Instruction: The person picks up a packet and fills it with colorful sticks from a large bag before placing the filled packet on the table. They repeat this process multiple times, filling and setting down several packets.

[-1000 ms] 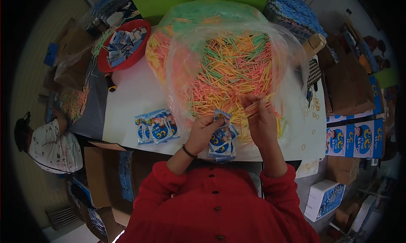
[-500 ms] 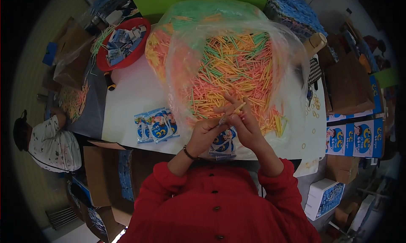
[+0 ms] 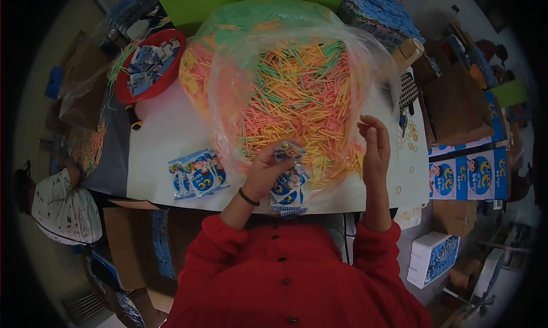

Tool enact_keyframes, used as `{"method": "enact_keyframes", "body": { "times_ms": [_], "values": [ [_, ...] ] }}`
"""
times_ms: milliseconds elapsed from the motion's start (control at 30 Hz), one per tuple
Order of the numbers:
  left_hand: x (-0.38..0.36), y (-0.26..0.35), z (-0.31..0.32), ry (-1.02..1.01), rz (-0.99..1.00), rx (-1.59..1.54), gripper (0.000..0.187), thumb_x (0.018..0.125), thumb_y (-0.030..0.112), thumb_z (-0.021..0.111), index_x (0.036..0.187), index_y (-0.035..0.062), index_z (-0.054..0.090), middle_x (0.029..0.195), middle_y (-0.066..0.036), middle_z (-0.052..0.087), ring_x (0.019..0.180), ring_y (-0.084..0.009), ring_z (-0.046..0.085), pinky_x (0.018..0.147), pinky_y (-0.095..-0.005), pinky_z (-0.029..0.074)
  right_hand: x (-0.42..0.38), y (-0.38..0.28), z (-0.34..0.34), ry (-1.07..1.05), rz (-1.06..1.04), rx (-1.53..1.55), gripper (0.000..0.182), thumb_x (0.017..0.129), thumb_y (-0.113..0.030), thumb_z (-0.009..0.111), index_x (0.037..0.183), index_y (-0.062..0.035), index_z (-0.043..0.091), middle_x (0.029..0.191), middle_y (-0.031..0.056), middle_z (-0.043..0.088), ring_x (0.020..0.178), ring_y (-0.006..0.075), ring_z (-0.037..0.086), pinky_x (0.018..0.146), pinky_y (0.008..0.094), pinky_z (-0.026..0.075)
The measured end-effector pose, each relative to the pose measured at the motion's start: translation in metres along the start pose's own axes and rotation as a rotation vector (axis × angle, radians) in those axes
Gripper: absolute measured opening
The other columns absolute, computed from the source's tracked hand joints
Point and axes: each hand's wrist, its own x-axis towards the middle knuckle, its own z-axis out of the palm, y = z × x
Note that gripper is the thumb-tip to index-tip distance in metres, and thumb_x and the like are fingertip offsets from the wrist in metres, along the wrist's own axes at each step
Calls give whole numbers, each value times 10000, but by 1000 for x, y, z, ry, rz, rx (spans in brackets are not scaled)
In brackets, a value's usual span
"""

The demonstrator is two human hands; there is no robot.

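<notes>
Pinched between the thumb and fingers of my left hand (image 3: 264, 171) is a small blue-and-white printed packet (image 3: 290, 150), its top end upward. Just below it, more printed packets (image 3: 289, 192) lie at the table's front edge. My right hand (image 3: 375, 151) is raised at the right side of the bag, fingers apart and slightly bent, with nothing visible in it. Ahead of both hands, a large clear plastic bag (image 3: 220, 102) lies open, full of thin pink, yellow, orange and green sticks (image 3: 302, 94).
Several filled packets (image 3: 198, 174) lie on the white table (image 3: 151, 151) at left. A red basin (image 3: 151, 91) holds more packets, beside a black-and-yellow handled tool (image 3: 134, 117). Rubber bands (image 3: 408, 137) lie at right near printed cartons (image 3: 468, 174). Another person (image 3: 65, 205) sits at far left.
My hands have separated: the right moved right and away from the packet, while the left keeps it. The yellow stick seen between my fingers is no longer visible there. The view shifted slightly.
</notes>
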Motion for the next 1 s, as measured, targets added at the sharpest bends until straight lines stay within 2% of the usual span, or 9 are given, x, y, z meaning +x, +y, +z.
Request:
{"method": "enact_keyframes", "body": {
  "times_ms": [133, 233, 300, 400, 567, 700, 767, 867, 1000],
  "values": [
    [-14, 2, 2, 124, 39, 61, 365, 865, -69, 604, 1210, 23, 527, 1059, -59, 632, 932, -122, 623, 811, -271, 538, -14, 22, -61, 142, 174, -287, 226, 951, -141, 574, 1128, -2, 558, 1013, 44, 600, 923, 90, 566, 833, 254, 466],
    [-40, 38, 16, 239, 115, 122, 426, 866, -70, 608, 1262, 24, 483, 1024, -62, 625, 902, -128, 630, 815, -271, 543, -32, 23, -68, -63, 356, -582, 329, 876, -179, 675, 1111, 18, 557, 1000, 96, 605, 880, 147, 591, 785, 284, 484],
    [-59, 64, 18, 288, 152, 154, 443, 872, -65, 605, 1282, 25, 465, 1013, -67, 620, 893, -126, 630, 819, -267, 543, -41, 31, -62, -123, 185, -1013, 441, 787, -242, 755, 1065, 39, 559, 975, 170, 600, 863, 250, 604, 751, 343, 492],
    [-86, 94, 1, 579, 264, 356, 441, 884, -43, 603, 1296, 21, 459, 1033, -86, 617, 896, -121, 623, 815, -259, 538, -41, 32, -49, -112, 227, -1031, 493, 735, -321, 778, 958, 57, 556, 888, 209, 581, 854, 378, 568, 756, 433, 466],
    [-101, 103, -75, 779, 178, 569, 381, 906, 25, 606, 1274, 11, 508, 1070, -102, 606, 919, -132, 603, 808, -261, 514, -34, 47, -38, -206, 270, -1065, 481, 750, -330, 753, 919, 66, 538, 855, 233, 574, 795, 393, 573, 704, 460, 464],
    [-96, 70, -117, 778, 119, 1234, 543, 830, 113, 696, 1317, 4, 484, 1141, -196, 544, 1074, -295, 516, 935, -392, 406, -33, 54, -34, -257, 263, -1128, 343, 790, -231, 683, 857, 59, 511, 846, 249, 562, 794, 412, 564, 687, 481, 448],
    [-91, 64, -115, 849, 288, 1725, 563, 800, 136, 716, 1309, 23, 505, 1164, -177, 533, 1102, -364, 460, 981, -446, 331, -33, 58, -33, -244, 286, -1169, 321, 785, -207, 668, 871, 63, 517, 849, 251, 574, 796, 413, 576, 682, 493, 456],
    [-81, 75, -70, 925, 473, 1836, 511, 783, 150, 726, 1253, 44, 556, 1177, -151, 519, 1105, -360, 427, 975, -465, 286, -40, 82, -41, -210, 184, -1239, 244, 792, -140, 635, 878, 55, 517, 857, 263, 571, 805, 419, 570, 691, 498, 448],
    [-84, 59, -23, 542, 598, 1874, 326, 778, 228, 740, 1047, 77, 634, 1095, -100, 543, 1040, -282, 457, 883, -421, 309, -49, 80, -48, -64, 18, -893, 164, 887, -102, 562, 940, 48, 523, 832, 208, 561, 739, 340, 575, 654, 416, 445]
  ]
}}
